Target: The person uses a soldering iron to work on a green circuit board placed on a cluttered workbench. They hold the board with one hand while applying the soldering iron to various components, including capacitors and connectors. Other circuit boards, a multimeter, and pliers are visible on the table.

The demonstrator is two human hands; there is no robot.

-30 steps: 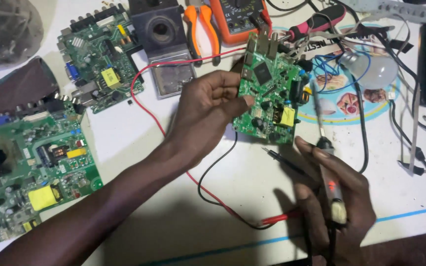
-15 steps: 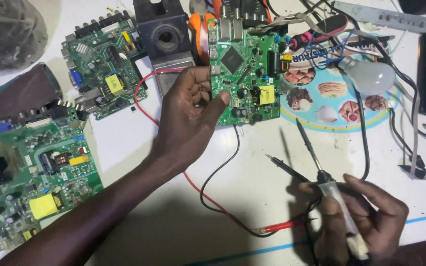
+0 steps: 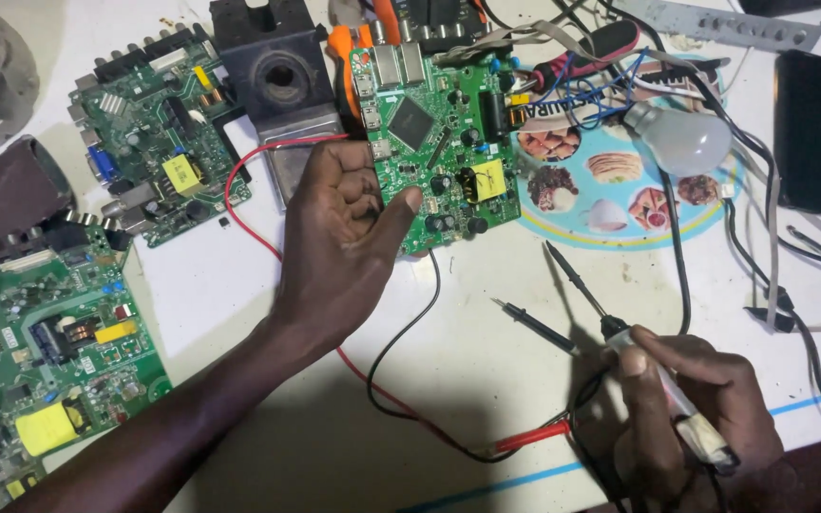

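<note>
My left hand (image 3: pixel 344 237) grips the left edge of a green circuit board (image 3: pixel 434 142), thumb on its lower left corner, holding it flat on the white table. My right hand (image 3: pixel 691 408), at the lower right, is closed around a black test probe (image 3: pixel 586 290) whose tip points up and left, just below the board. A second black probe (image 3: pixel 534 323) lies on the table beside it, and a red probe (image 3: pixel 529 437) lies lower down. Red and black leads (image 3: pixel 401 380) loop under my left wrist.
Two more green boards lie at the left (image 3: pixel 159 152) (image 3: pixel 40 361). A black square block (image 3: pixel 277 71) and orange pliers (image 3: pixel 344 47) sit at the top. A white bulb (image 3: pixel 677 138) rests on a round printed mat (image 3: pixel 620 190). A black phone (image 3: pixel 814 128) lies far right, among cables.
The view has shifted, so board and hand sit further left. My left hand has laid the tilted board flatter on the table. My right hand keeps the probe, its tip now closer to the board.
</note>
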